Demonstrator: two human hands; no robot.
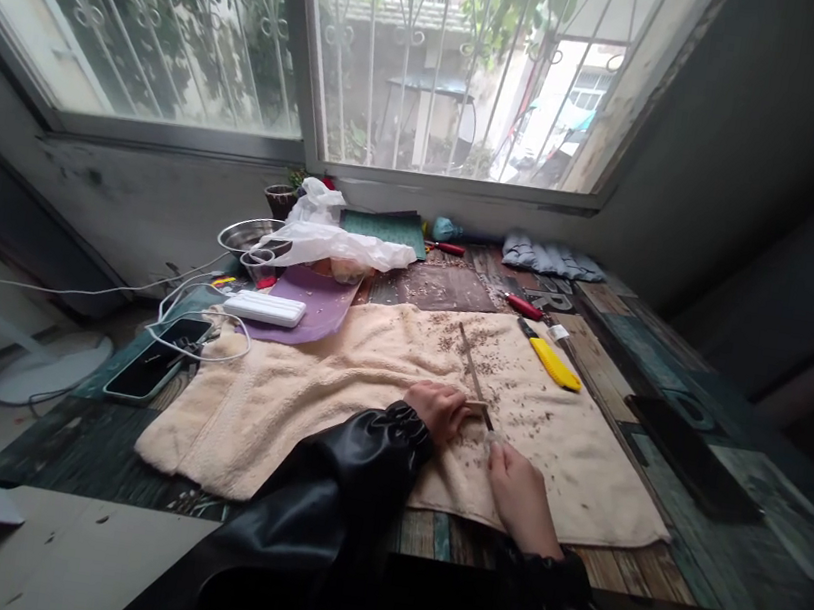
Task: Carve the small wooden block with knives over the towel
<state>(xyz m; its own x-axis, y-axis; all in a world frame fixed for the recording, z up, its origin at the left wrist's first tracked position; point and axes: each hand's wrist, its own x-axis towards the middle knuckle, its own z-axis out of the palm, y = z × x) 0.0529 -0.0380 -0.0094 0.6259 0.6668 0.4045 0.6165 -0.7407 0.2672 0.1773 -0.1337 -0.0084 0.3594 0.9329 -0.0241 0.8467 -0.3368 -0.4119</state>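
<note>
My left hand point(436, 410) is closed around a small pale piece that looks like wood point(476, 406), its end poking out to the right. In my right hand point(523, 493), the fingers wrap the handle of a long, thin, dark file point(472, 365). The file points away from me, and its blade passes at the tip of the pale piece; whether they touch I cannot tell. Both hands are over a beige towel point(318, 399) strewn with brown shavings point(527, 423). Beyond my right hand, a yellow utility knife point(556, 364) lies on the towel.
Red-handled tools point(524, 306) lie past the towel. At left are a white power bank point(265, 307) on purple sheet point(309, 296), a phone point(157, 361) and cables. Behind stand a metal bowl point(239, 233) and plastic bag point(339, 247). A dark phone-like slab point(695, 462) lies right.
</note>
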